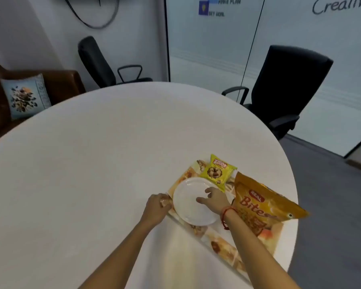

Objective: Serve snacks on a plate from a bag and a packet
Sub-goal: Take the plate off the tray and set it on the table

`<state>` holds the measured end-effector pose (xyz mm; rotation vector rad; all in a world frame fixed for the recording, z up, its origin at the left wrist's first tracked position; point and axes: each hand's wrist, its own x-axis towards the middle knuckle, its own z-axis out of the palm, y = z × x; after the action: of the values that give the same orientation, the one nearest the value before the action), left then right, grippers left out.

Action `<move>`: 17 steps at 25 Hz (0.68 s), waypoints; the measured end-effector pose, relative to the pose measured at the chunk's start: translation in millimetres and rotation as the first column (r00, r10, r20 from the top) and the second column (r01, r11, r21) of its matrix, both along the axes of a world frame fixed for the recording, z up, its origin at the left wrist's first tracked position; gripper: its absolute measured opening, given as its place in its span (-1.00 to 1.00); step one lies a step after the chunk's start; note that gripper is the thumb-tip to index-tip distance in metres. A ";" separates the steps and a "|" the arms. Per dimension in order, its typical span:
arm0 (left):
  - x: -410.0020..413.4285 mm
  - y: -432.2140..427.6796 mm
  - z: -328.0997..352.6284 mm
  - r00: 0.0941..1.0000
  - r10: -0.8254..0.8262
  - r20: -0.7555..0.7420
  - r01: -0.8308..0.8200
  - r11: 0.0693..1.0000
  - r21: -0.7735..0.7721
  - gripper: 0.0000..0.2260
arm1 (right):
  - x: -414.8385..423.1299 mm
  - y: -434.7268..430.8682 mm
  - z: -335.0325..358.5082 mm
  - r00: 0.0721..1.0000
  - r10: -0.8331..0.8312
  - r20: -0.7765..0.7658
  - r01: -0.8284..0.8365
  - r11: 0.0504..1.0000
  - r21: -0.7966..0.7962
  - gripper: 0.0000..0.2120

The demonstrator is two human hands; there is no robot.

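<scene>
A white plate (188,197) lies on a printed placemat (223,243) near the table's right edge. My right hand (214,200) rests over the plate's right side with fingers spread, holding nothing. My left hand (157,207) sits at the placemat's left edge beside the plate, its fingers curled on the mat's border. A small yellow snack packet (216,172) lies just beyond the plate. A large orange bag (265,202) marked "Bites" lies to the right of the plate, partly under my right wrist.
The round white table (92,163) stretches out to the left and far side. Two black office chairs (283,88) stand beyond the table. A brown sofa with a cushion (25,94) is at the far left.
</scene>
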<state>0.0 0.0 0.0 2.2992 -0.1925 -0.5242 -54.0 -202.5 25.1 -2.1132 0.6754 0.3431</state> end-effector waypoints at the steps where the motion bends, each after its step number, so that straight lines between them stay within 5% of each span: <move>1: 4.2 -2.0 -5.2 1.000 -0.002 0.005 0.002 1.000 -0.005 -0.65 | -0.8 0.5 -2.4 1.000 0.022 -0.020 -0.023 0.999 -0.037 -0.33; 8: -9.6 -27.3 -8.4 0.990 0.016 -0.143 -0.018 1.000 -0.011 -0.56 | -9.7 -3.5 -32.2 0.998 -0.033 -0.060 0.025 0.992 -0.125 -0.01; 14: 4.3 -34.0 -17.6 0.965 0.120 -0.235 -0.121 0.993 0.008 -0.60 | -21.1 7.2 -57.7 0.996 -0.088 -0.030 0.079 0.970 -0.229 -0.18; 17: 10.8 -34.8 -20.9 0.959 0.126 -0.255 -0.126 0.992 0.015 -0.86 | -26.8 16.6 -64.1 0.992 -0.126 -0.026 0.116 0.965 -0.234 -0.22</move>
<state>10.8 -34.8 -20.9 2.1993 0.0793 -0.7465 -80.8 -185.9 -39.0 -2.2770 0.9018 0.2490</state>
